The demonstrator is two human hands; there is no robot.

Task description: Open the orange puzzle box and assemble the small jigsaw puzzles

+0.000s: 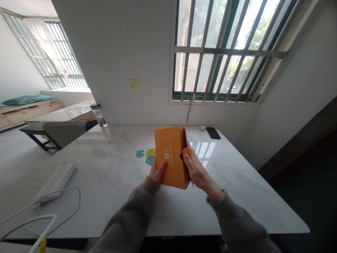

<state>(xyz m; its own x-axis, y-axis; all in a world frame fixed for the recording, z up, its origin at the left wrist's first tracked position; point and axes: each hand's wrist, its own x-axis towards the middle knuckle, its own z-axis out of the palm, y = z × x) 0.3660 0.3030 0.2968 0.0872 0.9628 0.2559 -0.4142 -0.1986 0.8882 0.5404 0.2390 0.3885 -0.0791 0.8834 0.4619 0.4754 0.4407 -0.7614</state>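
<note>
An orange cardboard box with pale print is held tilted above the white table. My left hand grips its lower left side, the thumb lying on the broad face and the other fingers hidden behind. On the right, my right hand is at the box's flap, with the thumb pressed on it and the fingers behind. The flap stands a little away from the box's side. Beyond the left hand, teal and yellow jigsaw puzzle pieces lie on the table, partly covered by the box.
On the white marbled table, a white power strip and its looping cable lie at the left. A clear water bottle stands at the far left corner. A black phone and a small white round object lie at the back right.
</note>
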